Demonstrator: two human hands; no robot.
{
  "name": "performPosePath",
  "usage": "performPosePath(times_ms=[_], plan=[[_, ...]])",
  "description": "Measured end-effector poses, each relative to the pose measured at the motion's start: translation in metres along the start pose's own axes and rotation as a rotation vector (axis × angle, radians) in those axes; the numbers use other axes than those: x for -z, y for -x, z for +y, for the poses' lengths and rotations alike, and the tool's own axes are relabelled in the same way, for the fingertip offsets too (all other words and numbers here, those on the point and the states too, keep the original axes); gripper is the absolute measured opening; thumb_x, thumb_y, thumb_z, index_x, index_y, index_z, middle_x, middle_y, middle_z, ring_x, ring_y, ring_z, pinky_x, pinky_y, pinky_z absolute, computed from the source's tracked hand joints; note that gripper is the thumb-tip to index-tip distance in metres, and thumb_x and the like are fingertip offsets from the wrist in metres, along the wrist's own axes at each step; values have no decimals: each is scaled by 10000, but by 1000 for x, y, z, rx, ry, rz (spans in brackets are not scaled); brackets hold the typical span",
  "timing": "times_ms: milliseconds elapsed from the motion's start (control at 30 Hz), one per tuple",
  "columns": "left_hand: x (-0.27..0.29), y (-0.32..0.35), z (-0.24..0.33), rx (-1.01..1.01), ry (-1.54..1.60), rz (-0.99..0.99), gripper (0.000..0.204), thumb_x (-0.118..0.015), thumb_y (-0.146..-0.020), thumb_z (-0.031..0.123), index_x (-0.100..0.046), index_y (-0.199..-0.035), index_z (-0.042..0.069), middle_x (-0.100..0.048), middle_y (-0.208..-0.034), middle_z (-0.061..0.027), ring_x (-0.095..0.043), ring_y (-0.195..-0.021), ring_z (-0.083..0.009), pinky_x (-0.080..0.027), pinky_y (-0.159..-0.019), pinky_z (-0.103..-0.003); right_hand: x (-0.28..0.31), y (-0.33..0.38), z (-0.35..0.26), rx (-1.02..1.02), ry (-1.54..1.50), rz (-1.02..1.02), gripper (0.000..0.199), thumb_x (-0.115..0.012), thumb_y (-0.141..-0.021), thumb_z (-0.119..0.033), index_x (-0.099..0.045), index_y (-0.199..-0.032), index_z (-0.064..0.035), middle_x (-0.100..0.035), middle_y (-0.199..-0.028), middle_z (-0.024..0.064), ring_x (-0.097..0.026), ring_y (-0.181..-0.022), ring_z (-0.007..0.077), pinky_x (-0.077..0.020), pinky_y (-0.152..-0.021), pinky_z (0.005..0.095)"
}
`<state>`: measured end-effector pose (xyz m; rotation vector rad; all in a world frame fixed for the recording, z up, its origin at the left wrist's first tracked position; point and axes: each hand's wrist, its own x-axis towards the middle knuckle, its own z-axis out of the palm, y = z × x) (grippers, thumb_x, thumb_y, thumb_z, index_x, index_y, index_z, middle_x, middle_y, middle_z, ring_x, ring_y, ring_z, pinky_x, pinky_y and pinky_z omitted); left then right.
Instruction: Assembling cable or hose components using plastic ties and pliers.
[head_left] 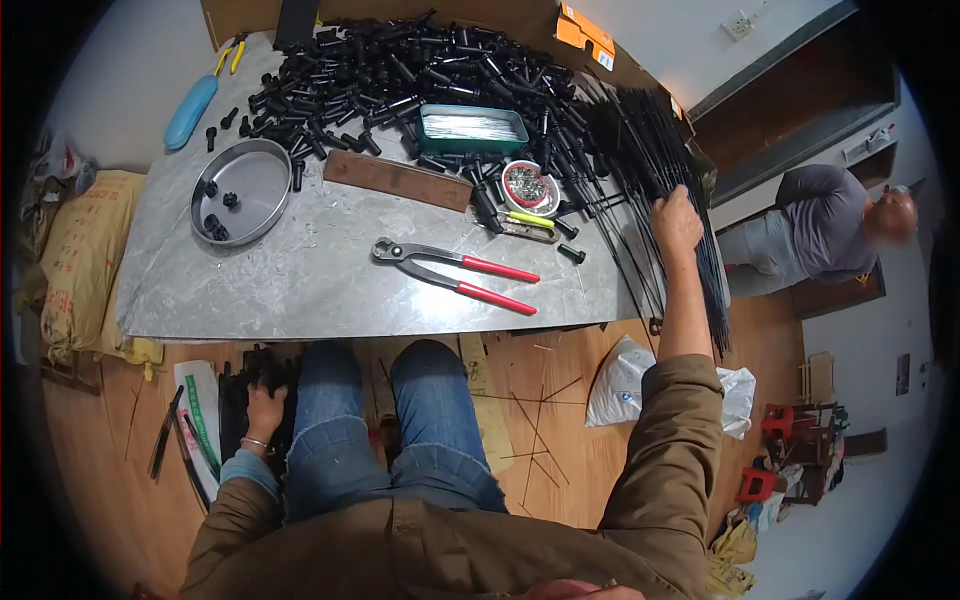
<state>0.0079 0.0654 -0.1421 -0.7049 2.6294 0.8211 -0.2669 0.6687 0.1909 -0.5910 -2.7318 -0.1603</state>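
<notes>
My right hand is closed on thin black rods, part of a long bundle lying along the table's right side. Some rods hang past the front edge. Low beside my left thigh, my left hand rests on a heap of dark parts, its visible fingers apart. Whatever lies under its fingertips is hard to make out. Pincers with red handles lie on the tabletop between my arms. Behind them are a brown wooden bar and a round metal tray with a few small black pieces.
Black cylindrical parts pile up across the table's back. Among them stand a teal box of thin pale sticks and a small bowl of metal bits. A white bag and loose rods lie on the floor. Another person stands right.
</notes>
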Motion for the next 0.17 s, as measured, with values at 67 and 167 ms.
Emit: performPosePath(times_ms=[67,167], plan=[[3,3,2,-5,28,-8,649,-624,-844,349,-414,-1382,53,-350,-1386,-349,-363,-1289,-471,-362,-1046,-466,13,-12,5,47,41,18,288,-557,-865,-263,-557,-1054,-44,-660,-969,224,-631,-948,391,-485,-824,487],[6,3,-3,-12,45,-29,653,-625,-847,352,-408,-1393,68,-343,-1406,-329,-344,-1309,-460,-340,-1066,-457,35,-24,11,25,4,-154,430,-576,-862,-307,-532,-1233,-96,-651,-1049,229,-622,-1011,370,-479,-867,461]])
